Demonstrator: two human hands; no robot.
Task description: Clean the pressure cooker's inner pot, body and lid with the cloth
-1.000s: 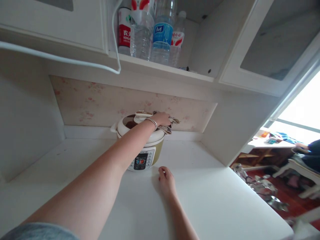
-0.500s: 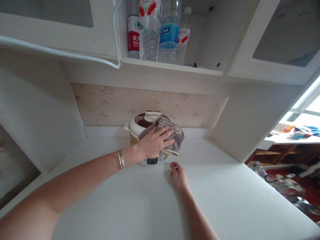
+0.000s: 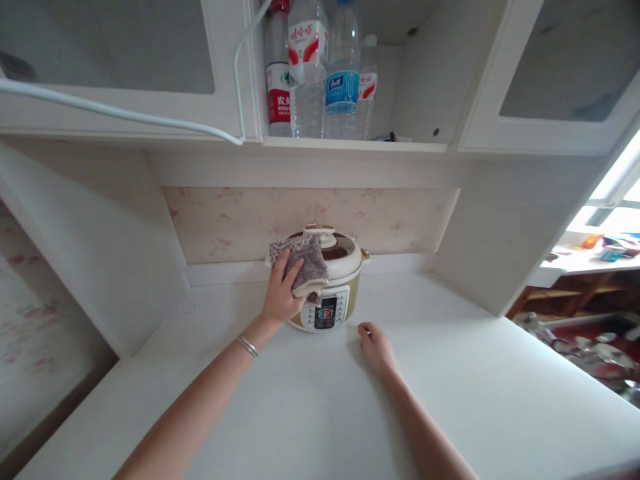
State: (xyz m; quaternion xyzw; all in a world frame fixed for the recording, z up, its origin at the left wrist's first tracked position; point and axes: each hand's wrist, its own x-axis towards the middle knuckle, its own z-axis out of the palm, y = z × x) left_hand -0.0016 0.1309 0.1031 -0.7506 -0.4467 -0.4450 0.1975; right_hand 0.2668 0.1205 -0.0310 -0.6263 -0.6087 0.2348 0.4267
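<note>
A cream and olive electric pressure cooker [image 3: 336, 280] stands at the back of the white counter [image 3: 310, 400], its control panel facing me. My left hand [image 3: 281, 297], a bracelet on its wrist, presses a grey-brown patterned cloth [image 3: 304, 264] against the cooker's left front side, fingers closed over the cloth. My right hand [image 3: 376, 348] rests on the counter just right of the cooker's base, fingers curled under with nothing seen in them.
An open shelf above holds several plastic water bottles [image 3: 320, 73]. White cabinet doors [image 3: 540, 73] flank it, and a white cord [image 3: 150, 120] runs under the left one. A side wall [image 3: 500, 247] bounds the counter at right; a lit room with a table [image 3: 590, 260] lies beyond.
My left hand has slid the cloth from the lid's far right, across the front, to the cooker's left side. The view has shifted so the cooker sits further right. My right hand stays put.
</note>
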